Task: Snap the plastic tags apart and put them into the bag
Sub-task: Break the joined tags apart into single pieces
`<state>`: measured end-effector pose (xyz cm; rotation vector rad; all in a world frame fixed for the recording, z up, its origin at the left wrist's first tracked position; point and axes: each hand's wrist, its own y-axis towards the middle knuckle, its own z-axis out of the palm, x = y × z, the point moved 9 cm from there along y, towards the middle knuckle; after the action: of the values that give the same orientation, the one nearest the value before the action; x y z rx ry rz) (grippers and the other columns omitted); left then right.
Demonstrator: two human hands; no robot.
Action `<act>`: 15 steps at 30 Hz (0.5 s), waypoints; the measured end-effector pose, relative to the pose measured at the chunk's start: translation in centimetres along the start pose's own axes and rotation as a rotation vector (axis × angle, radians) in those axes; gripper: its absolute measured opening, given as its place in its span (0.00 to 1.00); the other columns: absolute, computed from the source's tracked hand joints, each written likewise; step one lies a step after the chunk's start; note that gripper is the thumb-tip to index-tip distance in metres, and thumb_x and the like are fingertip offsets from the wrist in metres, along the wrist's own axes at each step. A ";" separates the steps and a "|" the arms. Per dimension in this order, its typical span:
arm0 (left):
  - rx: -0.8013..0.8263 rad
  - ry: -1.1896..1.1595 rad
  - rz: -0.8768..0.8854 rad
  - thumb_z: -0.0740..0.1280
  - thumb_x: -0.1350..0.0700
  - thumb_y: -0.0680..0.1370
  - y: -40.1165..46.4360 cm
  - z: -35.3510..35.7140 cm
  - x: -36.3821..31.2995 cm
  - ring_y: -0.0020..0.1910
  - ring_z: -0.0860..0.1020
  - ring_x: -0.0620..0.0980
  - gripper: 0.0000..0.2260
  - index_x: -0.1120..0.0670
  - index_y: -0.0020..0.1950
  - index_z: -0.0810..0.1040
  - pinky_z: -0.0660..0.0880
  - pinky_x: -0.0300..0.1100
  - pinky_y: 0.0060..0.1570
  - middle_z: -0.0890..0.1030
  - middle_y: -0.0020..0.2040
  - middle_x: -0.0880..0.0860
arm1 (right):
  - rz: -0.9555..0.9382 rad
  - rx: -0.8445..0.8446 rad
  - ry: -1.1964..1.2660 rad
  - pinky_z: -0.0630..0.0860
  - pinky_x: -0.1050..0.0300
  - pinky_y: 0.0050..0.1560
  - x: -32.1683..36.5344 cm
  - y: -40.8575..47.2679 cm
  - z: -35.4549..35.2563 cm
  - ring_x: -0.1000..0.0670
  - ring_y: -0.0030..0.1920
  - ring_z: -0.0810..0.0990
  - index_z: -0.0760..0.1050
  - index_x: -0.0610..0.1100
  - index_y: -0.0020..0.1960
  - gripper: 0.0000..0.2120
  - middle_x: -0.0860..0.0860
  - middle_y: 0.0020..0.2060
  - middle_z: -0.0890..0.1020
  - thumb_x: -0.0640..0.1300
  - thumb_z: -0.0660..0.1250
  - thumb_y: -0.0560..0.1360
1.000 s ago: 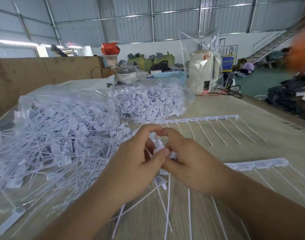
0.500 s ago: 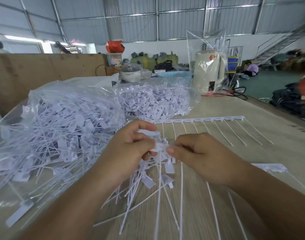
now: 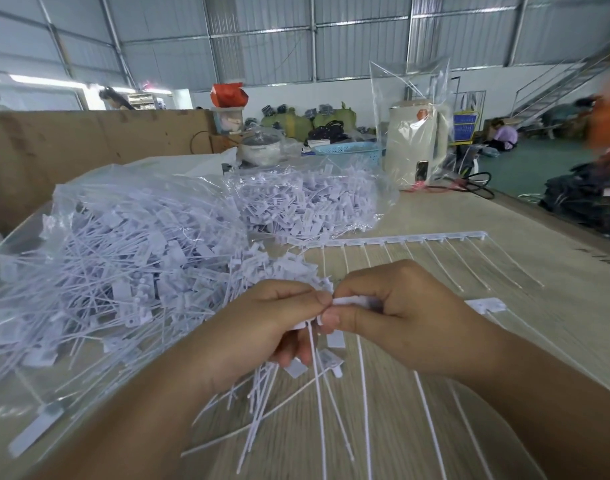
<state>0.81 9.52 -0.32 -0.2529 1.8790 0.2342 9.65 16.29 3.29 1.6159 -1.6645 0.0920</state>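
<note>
Both hands (image 3: 326,311) pinch tags (image 3: 352,301) (white) together.

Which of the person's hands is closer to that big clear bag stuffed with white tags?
Left. The left hand sits right beside the big bag, almost at its spilling edge. The right hand is farther away, on the far side of the left hand.

**White tags mid-snap beside a stuffed bag**

A joined strip of white plastic tags (image 3: 352,301) sits pinched just right of the clear bag (image 3: 123,244), thin tails trailing toward the camera. A loose bundle of separated tags (image 3: 262,386) fans out below it. The bag bulges with tangled white tags. Farther right of the bag, an unbroken strip (image 3: 400,240) lies flat, tails combed toward the camera.
</note>
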 end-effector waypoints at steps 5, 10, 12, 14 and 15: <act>-0.050 0.034 0.077 0.66 0.44 0.74 0.0 -0.8 -0.7 0.26 0.72 0.50 0.13 0.51 0.35 0.80 0.68 0.35 0.26 0.77 0.27 0.53 | 0.069 0.092 0.021 0.67 0.54 0.32 -0.8 -0.2 0.5 0.52 0.29 0.69 0.78 0.45 0.42 0.18 0.48 0.29 0.72 0.60 0.65 0.76; -0.124 0.061 0.088 0.66 0.42 0.73 0.1 -0.7 -0.8 0.24 0.72 0.45 0.18 0.57 0.36 0.78 0.68 0.34 0.26 0.76 0.26 0.51 | 0.097 0.118 0.025 0.67 0.52 0.32 -0.9 -0.2 0.6 0.50 0.29 0.69 0.79 0.46 0.44 0.17 0.45 0.29 0.73 0.60 0.64 0.75; -0.139 0.105 0.092 0.65 0.45 0.76 0.0 -0.3 -0.8 0.25 0.71 0.44 0.16 0.55 0.35 0.77 0.68 0.33 0.27 0.76 0.25 0.48 | 0.072 0.125 0.015 0.69 0.51 0.33 -0.6 -0.2 0.7 0.51 0.29 0.70 0.79 0.48 0.45 0.09 0.45 0.29 0.75 0.53 0.67 0.77; -0.148 0.148 0.089 0.64 0.49 0.79 0.0 0.0 -0.7 0.25 0.71 0.44 0.15 0.52 0.34 0.77 0.68 0.34 0.28 0.76 0.25 0.47 | 0.059 0.145 -0.010 0.72 0.51 0.36 -0.4 -0.2 1.0 0.52 0.31 0.73 0.79 0.47 0.46 0.06 0.47 0.32 0.78 0.50 0.68 0.77; -0.154 0.160 0.084 0.63 0.50 0.80 0.0 0.0 -0.6 0.25 0.70 0.44 0.15 0.52 0.34 0.77 0.68 0.34 0.28 0.76 0.25 0.47 | 0.069 0.146 -0.012 0.73 0.50 0.37 -0.5 -0.2 1.2 0.51 0.31 0.74 0.79 0.46 0.46 0.07 0.48 0.32 0.79 0.49 0.68 0.77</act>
<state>0.97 9.51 0.25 -0.3050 2.0349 0.4274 9.19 16.03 2.12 1.6692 -1.7573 0.2447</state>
